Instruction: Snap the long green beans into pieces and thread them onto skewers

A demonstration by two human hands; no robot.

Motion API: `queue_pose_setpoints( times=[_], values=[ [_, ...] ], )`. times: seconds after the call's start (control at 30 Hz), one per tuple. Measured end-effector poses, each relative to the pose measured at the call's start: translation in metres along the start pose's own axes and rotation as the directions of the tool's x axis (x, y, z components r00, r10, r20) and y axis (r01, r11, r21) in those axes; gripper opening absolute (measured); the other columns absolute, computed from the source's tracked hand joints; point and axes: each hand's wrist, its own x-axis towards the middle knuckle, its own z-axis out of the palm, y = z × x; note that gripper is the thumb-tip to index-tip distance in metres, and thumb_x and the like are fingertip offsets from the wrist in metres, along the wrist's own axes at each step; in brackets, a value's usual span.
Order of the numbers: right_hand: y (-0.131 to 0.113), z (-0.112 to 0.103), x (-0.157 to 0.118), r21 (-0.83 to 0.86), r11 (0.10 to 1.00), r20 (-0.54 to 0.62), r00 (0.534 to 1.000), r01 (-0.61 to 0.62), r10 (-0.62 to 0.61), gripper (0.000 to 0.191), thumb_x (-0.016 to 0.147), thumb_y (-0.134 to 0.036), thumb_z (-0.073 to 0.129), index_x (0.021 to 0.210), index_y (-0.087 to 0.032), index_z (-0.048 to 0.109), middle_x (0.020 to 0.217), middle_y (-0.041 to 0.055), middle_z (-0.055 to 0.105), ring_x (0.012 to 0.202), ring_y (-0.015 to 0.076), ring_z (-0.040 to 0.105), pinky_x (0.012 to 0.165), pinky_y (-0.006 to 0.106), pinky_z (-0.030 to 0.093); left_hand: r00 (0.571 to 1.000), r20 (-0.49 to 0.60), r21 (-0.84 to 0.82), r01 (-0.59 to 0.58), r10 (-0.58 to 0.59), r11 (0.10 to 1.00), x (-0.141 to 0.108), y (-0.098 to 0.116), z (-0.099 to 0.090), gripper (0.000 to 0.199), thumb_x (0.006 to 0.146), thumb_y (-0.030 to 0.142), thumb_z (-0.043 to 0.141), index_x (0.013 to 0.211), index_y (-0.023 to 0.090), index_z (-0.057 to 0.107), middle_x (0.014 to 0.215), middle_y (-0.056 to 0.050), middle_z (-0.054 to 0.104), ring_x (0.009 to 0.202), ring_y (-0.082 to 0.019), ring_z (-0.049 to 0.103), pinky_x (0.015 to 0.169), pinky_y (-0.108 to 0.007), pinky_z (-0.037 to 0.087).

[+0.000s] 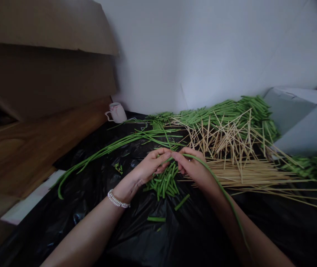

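Note:
Both hands meet above a pile of short cut green bean pieces (166, 185) on black plastic sheeting (147, 248). My left hand (154, 163) pinches one end of a long green bean (222, 187). Beside it, my right hand (189, 161) is closed on the same bean, which curves back over my right forearm toward me. The fingertips of the two hands touch or nearly touch. Two loose bean pieces lie nearer to me, one of them a short piece (156, 219). Several uncut long beans (103, 150) stretch out to the left.
Thin wooden sticks (231, 172) lie in a heap at the right. Behind them is a large mound of bundled green beans (231, 111). A white mug (117, 112) stands at the back left, near a cardboard box (47, 74). A white box (303, 115) stands at the right.

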Motion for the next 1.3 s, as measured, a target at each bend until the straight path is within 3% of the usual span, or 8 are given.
queue_pose_setpoints(
  times=[0.2,0.4,0.67,0.87,1.1,1.3],
  values=[
    [-0.002,-0.005,0.004,0.061,0.997,0.002,0.999,-0.039,0.039,0.037,0.076,-0.052,0.068,0.06,-0.021,0.053,0.044,-0.0057,0.051,0.039,0.0112,0.048,0.038,0.023,0.04,0.982,0.177,0.104,0.05,-0.068,0.993,-0.003,0.0,-0.004,0.035,0.082,0.048,0.066,0.081,0.015,0.059,0.053,0.007,0.039,0.041,-0.003,0.026,0.039,-0.017,0.017],
    [0.0,-0.006,0.006,0.129,0.991,-0.049,0.998,-0.038,0.044,0.031,0.074,-0.048,0.071,0.071,-0.02,0.058,0.049,-0.0053,0.056,0.04,0.0099,0.048,0.038,0.021,0.038,0.986,0.159,0.025,0.044,-0.048,0.999,-0.003,0.001,-0.002,0.028,0.083,0.04,0.068,0.08,0.016,0.053,0.055,0.007,0.043,0.041,-0.003,0.027,0.039,-0.016,0.017],
    [-0.003,0.007,-0.005,-0.126,0.975,-0.123,0.972,0.184,-0.2,0.02,0.084,-0.034,0.062,0.07,-0.019,0.064,0.055,-0.0018,0.061,0.047,0.0122,0.054,0.047,0.024,0.043,0.999,0.027,-0.199,-0.033,0.039,0.98,0.003,-0.002,-0.004,0.031,0.084,0.036,0.068,0.072,0.016,0.048,0.058,0.006,0.044,0.04,-0.001,0.028,0.037,-0.013,0.018],
    [0.004,0.019,-0.011,-0.355,0.842,-0.12,0.873,0.406,-0.472,0.015,0.088,-0.023,0.058,0.078,-0.02,0.068,0.071,0.0017,0.072,0.06,0.014,0.065,0.061,0.024,0.05,0.997,-0.041,-0.202,-0.072,0.065,0.977,0.004,-0.004,-0.001,0.034,0.083,0.04,0.068,0.074,0.017,0.046,0.058,0.007,0.045,0.04,-0.001,0.03,0.036,-0.011,0.021],
    [0.008,0.021,-0.013,-0.424,0.783,-0.087,0.841,0.454,-0.534,0.012,0.088,-0.02,0.058,0.083,-0.021,0.068,0.07,-0.0003,0.072,0.059,0.0125,0.066,0.062,0.021,0.051,1.0,-0.018,-0.047,0.015,-0.016,0.999,0.005,-0.016,0.002,0.033,0.087,0.047,0.059,0.077,0.018,0.047,0.055,0.007,0.045,0.037,-0.003,0.03,0.034,-0.012,0.019],
    [0.007,0.021,-0.015,-0.484,0.698,-0.007,0.795,0.528,-0.607,0.014,0.092,-0.018,0.053,0.088,-0.02,0.066,0.072,0.0014,0.07,0.062,0.0137,0.066,0.064,0.023,0.051,0.997,-0.028,-0.051,0.07,-0.071,0.996,0.005,-0.016,0.002,0.033,0.084,0.046,0.062,0.077,0.018,0.048,0.051,0.008,0.043,0.036,-0.002,0.028,0.034,-0.012,0.016]
  ],
)
